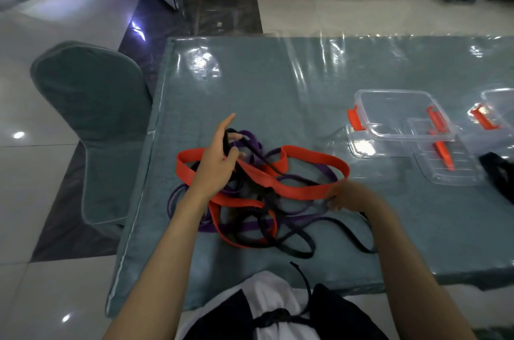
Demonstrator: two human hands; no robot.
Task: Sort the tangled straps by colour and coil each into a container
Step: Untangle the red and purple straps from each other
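Note:
A tangle of straps lies on the table in front of me: a wide orange strap [308, 157], a purple strap [250, 225] and a black strap [294, 236] woven through each other. My left hand [219, 161] is raised over the left of the pile and holds a loop of the black strap between thumb and fingers, index finger pointing up. My right hand [347, 196] pinches the orange strap at the pile's right edge. A clear container with orange clips [400, 114] stands empty to the right.
A clear lid with an orange clip [445, 161] lies in front of that container. Another clear container [498, 108] sits at the far right edge, with a dark object [500, 175] below it. A grey covered chair [91, 122] stands left of the table [278, 75].

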